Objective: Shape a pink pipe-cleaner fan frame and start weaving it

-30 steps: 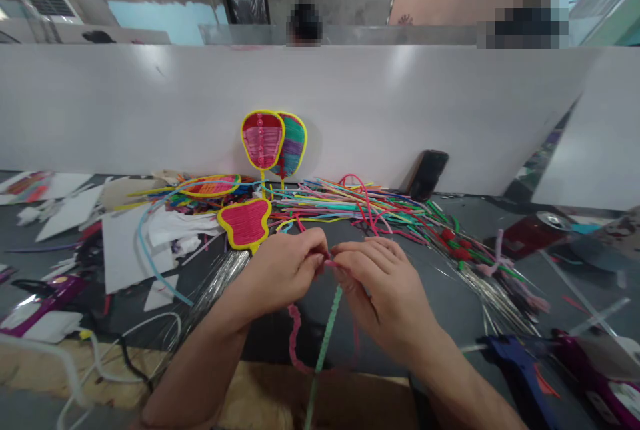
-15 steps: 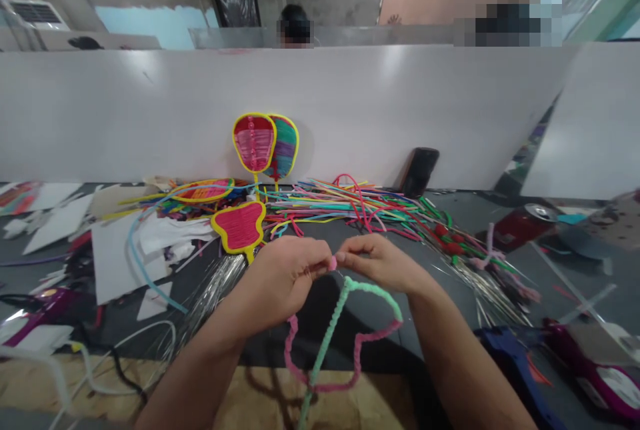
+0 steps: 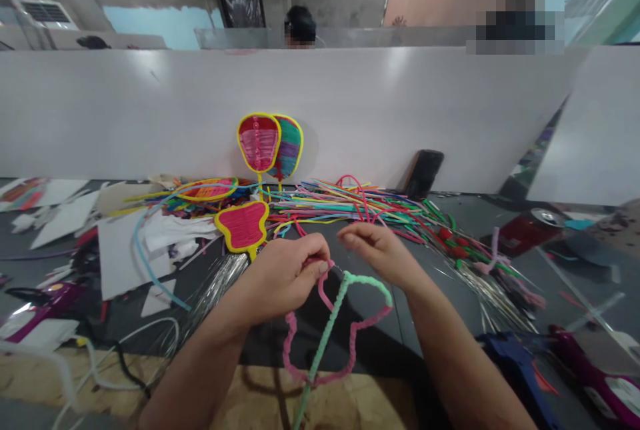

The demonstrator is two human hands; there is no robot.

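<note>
My left hand (image 3: 293, 277) pinches a pink pipe cleaner (image 3: 325, 293) at the upper left of a wire frame. One length of the pipe cleaner hangs in a loop below the fingertips. The frame has a mint-green wrapped stem (image 3: 327, 337), a green curve at the upper right and a pink wrapped outline (image 3: 356, 350) lower down. A short stretch of bare wire shows between the stem's top and my left fingers. My right hand (image 3: 377, 253) hovers just right of the left, apart from the frame, its fingers loosely bent with nothing visible in them.
Finished yellow-rimmed fans (image 3: 259, 143) lean on the white partition (image 3: 150, 110); a red one (image 3: 243, 227) lies nearer. Loose pipe cleaners (image 3: 345, 203) spread behind my hands. A phone (image 3: 424, 175), a drink can (image 3: 533, 230) and a glue gun (image 3: 600, 377) are rightward; silver wires (image 3: 220, 287) lie left.
My right hand has let go of the pink pipe cleaner and drawn up away from the left. A pink loop now hangs below my left fingers. The frame has shifted slightly left.
</note>
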